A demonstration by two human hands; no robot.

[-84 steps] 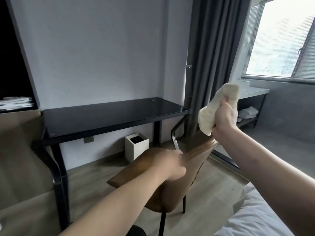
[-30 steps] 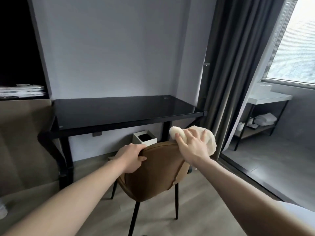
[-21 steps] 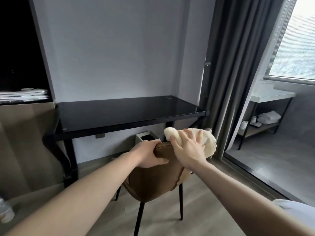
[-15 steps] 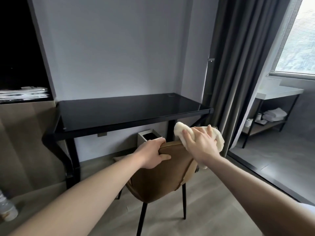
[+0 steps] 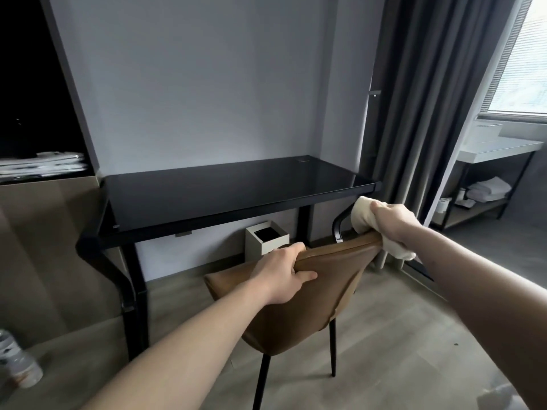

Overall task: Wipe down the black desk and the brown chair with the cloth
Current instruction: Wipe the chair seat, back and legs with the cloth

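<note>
Black bench (image 5: pixel 231 190) against wall, top bare and glossy, front edge just beyond brown chair (image 5: pixel 313 294). Bare floor on both sides of chair. Chair back faces camera, top edge tilted up to right. Left hand (image 5: pixel 284 273) grip curled over chair's top edge, thumb on back face. Right hand (image 5: pixel 393 220) grip closed on cream cloth (image 5: pixel 365 216), bunched, pressed on chair's upper right corner. White bin (image 5: pixel 266 236) under bench, behind chair.
</note>
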